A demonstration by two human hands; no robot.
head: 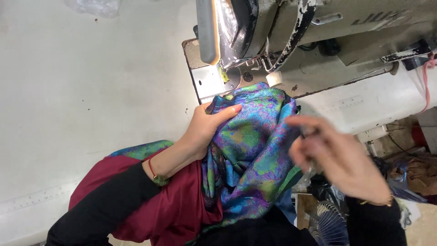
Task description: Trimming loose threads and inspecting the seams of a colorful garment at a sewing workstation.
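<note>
My left hand (205, 128) grips a bunched, shiny fabric (255, 150) printed in blue, purple and green, holding its left edge near the needle plate (207, 82) of a sewing machine (314, 41). A dark red cloth (177, 205) lies under my left forearm. My right hand (339, 157) is blurred at the right edge of the printed fabric, its fingers curled around a small thin object that I cannot make out.
The sewing machine stands on a white table (82, 91) that stretches to the left. A clear plastic bag (93, 7) lies at the far edge. Clutter and a small fan grille (327, 223) sit below the table's right side.
</note>
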